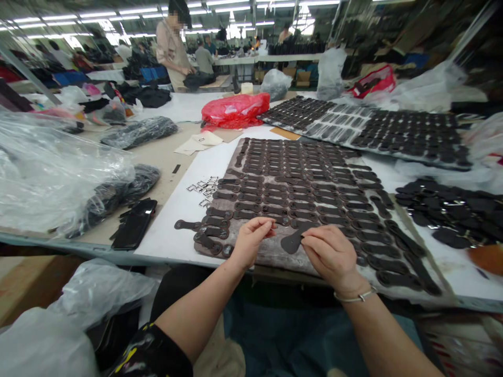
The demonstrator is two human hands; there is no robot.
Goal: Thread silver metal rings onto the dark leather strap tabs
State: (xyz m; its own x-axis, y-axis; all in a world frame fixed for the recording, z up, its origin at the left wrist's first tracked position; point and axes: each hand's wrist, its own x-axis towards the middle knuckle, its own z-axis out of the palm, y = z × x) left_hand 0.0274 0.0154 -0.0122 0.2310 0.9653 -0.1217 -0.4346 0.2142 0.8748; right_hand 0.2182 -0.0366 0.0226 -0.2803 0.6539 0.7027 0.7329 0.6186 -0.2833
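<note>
My right hand (330, 254) pinches a dark, round-ended leather piece (291, 243) above the near edge of a grey board (267, 255). To its left, my left hand (253, 238) has its fingers drawn together; whatever may be between the fingertips is too small to make out. Rows of dark strap pieces (302, 206) cover much of the board. One strap piece (187, 225) sticks out past the board's left edge. Beside the board, small metal buckles (205, 189) lie in a loose pile on white paper (168, 230).
A black phone (134, 224) and plastic-wrapped bundles (137, 180) lie on the left. Behind are a red bag (236, 110) and a second loaded board (365, 128). Dark pieces with metal parts (451, 209) are heaped at right. A person (172, 50) stands across the table.
</note>
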